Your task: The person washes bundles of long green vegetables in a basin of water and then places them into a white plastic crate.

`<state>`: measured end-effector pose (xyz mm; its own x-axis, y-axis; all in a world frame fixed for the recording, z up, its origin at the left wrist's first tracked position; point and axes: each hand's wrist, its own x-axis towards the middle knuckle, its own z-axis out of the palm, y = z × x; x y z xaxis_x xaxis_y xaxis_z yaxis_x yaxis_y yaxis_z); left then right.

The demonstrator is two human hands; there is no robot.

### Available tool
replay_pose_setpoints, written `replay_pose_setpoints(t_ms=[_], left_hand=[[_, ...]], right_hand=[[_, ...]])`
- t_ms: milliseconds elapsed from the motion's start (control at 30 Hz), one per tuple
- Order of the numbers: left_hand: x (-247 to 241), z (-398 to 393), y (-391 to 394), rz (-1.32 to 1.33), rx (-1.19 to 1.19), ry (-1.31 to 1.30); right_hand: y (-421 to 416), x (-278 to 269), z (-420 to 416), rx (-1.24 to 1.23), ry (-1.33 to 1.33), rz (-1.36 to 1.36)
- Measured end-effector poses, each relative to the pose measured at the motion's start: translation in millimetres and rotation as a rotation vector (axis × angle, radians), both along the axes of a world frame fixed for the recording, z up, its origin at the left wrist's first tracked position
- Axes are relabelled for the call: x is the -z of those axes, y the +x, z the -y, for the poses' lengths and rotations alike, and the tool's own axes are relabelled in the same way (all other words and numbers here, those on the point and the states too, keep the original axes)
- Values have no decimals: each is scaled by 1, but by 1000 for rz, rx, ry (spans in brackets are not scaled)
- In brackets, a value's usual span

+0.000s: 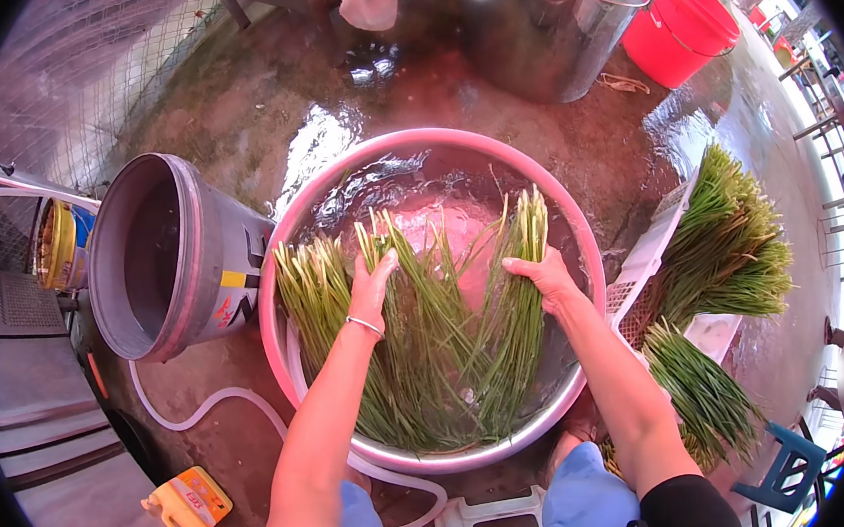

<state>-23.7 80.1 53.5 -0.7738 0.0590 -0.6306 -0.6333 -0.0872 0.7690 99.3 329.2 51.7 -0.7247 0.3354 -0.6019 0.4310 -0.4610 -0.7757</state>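
Before me is a wide round tub (273, 352) with a pinkish rim, holding water and long chive-like greens (430, 353). Their pale cut ends point away from me and their green tips lie towards me. My left hand (374, 295) grips a small bunch of the stalks near the pale ends, thumb on top and fingers hidden among them; a bangle circles that wrist. At the tub's right side, my right hand (550, 279) holds another bunch (531, 224), its ends sticking up above the thumb. Loose stalks spread between the hands, and a thick row of stalks (314, 273) leans against the left wall.
A tall grey bucket (188, 261) adjoins the tub's left side. A white hose (215, 398) curves beneath it. To the right, a plastic crate (647, 259) stands by piled greens (736, 236). Beyond are a large metal vat (537, 35) and a red bucket (676, 27) on wet floor.
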Motion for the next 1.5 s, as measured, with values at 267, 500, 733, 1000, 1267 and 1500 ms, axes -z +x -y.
replay_pose_setpoints(t_ms=[267,500,733,1000,1267,1500], left_hand=[[23,22,-2,-219,313,-600],[50,53,2,-61,142,-198],[-3,10,2,253,231,103],[-113,-26,-18,-305,717,263],[-47,-33,-23,-937,918,-416],[53,-29,19,-874,900,-604]], right_hand=[[-4,5,1,-34,119,89],[-15,6,-29,-42,-144,138],[-47,-12,19,-372,-284,45],[-59,-103,14,-666,-16,-403],[-57,-26,20,-554,891,-755],[-20,92,48,-328,190,-534]])
